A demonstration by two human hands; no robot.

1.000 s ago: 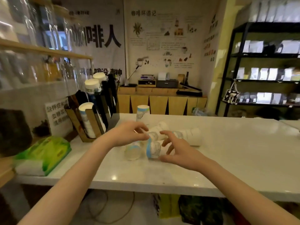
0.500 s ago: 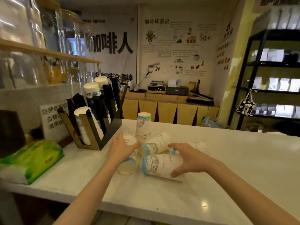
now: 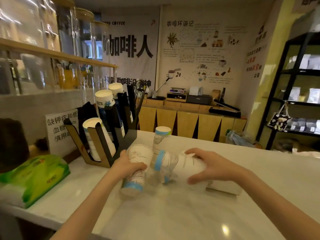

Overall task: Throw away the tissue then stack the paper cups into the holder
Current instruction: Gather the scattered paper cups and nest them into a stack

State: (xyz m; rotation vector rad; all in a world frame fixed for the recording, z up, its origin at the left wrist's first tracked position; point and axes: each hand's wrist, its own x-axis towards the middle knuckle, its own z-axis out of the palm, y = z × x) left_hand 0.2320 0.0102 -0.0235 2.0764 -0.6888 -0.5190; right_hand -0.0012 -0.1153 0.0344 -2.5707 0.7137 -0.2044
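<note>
Several white paper cups with blue bands lie on the white counter (image 3: 173, 213). My left hand (image 3: 127, 166) grips one cup (image 3: 136, 172) that tilts with its base toward me. My right hand (image 3: 210, 164) holds a cup lying on its side (image 3: 174, 164), its blue-banded base pointing left toward the first cup. One cup (image 3: 161, 140) stands upside down just behind them. Another cup (image 3: 225, 187) lies under my right wrist. The black and wooden cup holder (image 3: 103, 135) stands at the left with stacks of cups in its slots. No tissue is visible.
A green tissue pack (image 3: 34, 177) lies at the counter's left edge. A printed sign (image 3: 59, 130) leans behind the holder. Glass jars (image 3: 52, 49) fill the left shelves. A black shelf rack (image 3: 294, 94) stands at the right, a wooden cabinet (image 3: 190, 122) beyond the counter.
Both hands have closed on cups: the left lifted one and tilted it, the right raised a cup on its side and brought it left toward the other. The camera moved closer.
</note>
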